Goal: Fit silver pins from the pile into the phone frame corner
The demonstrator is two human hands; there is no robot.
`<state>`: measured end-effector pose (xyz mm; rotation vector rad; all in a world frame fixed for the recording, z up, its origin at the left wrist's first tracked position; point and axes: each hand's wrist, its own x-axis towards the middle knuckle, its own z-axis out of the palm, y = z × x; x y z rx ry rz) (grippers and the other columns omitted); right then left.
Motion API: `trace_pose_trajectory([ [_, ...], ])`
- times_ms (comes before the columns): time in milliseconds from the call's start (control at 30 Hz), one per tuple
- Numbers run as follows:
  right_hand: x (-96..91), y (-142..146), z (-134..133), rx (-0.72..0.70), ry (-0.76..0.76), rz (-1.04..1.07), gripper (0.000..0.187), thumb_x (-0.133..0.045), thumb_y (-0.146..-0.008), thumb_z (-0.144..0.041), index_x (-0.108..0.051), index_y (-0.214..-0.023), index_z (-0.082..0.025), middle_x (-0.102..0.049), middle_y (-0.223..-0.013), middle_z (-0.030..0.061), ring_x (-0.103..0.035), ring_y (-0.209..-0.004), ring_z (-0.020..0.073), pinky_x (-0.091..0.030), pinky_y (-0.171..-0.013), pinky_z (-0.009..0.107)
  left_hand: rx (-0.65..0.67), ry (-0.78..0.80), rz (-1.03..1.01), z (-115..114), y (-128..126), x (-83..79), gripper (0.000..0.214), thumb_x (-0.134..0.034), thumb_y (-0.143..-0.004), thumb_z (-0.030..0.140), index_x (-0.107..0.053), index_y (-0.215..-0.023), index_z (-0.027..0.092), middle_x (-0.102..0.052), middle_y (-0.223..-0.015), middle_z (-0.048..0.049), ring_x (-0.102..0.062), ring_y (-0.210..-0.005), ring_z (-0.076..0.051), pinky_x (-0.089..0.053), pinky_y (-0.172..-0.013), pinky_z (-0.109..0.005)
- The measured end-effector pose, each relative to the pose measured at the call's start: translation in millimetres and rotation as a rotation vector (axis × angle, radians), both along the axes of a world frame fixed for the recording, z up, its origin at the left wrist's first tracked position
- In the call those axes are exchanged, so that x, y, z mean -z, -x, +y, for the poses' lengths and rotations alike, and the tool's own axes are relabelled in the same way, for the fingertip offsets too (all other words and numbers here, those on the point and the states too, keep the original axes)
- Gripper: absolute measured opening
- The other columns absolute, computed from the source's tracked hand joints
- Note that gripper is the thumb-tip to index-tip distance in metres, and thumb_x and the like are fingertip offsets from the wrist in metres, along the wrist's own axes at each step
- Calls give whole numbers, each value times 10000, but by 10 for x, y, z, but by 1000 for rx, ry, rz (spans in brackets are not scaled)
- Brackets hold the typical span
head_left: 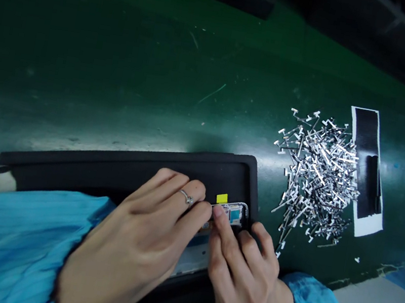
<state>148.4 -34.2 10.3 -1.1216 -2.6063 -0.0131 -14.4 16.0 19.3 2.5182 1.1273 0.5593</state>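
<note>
Covering part of the open device [234, 214] from its left, the left hand [143, 232] is held curled; whether anything is pinched by either grip cannot be told. Beneath both, the device is laid in the black tray [252, 187], probably to be steadied, its upper edge touched by a fingertip [218, 212] of the right hand [243, 281]. Farther right on the desk [123, 67], small parts [319, 175] are heaped, perhaps for easy reach.

A white-edged black sheet [361, 169] lies on the green tabletop [123, 67] (scratched in places).
</note>
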Motion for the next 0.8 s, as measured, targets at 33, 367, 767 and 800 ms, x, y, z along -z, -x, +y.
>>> trace_pose_trajectory([
  [33,0,5,-4,5,6,-12,298,-318,-777,-113,-564,-931,-44,-516,-1127,205,-540,-695,216,-412,-722,398,13,11,7,10,4,-14,329,-218,-821,57,-520,-721,143,-512,-727,-49,-488,-701,-183,-429,-710,-352],
  [367,2,8,-42,26,20,-53,268,-355,-771,-118,-552,-941,-51,-488,-1165,202,-515,-718,215,-398,-746,409,72,116,152,184,111,-32,389,-197,-816,91,-557,-688,163,-606,-717,-42,-577,-690,-224,-484,-621,-424],
  [767,57,13,-63,58,31,-17,259,-349,-783,-118,-546,-941,-63,-447,-1212,191,-498,-746,210,-391,-770,414,116,248,125,238,201,-28,367,-216,-826,174,-579,-777,194,-633,-774,-13,-594,-681,-169,-475,-611,-296],
  [800,60,13,-65,64,30,-7,257,-350,-781,-114,-546,-940,-63,-442,-1217,191,-498,-749,211,-391,-770,415,107,294,103,238,232,-8,331,-249,-824,201,-580,-822,208,-631,-809,2,-588,-739,-161,-470,-669,-284],
])
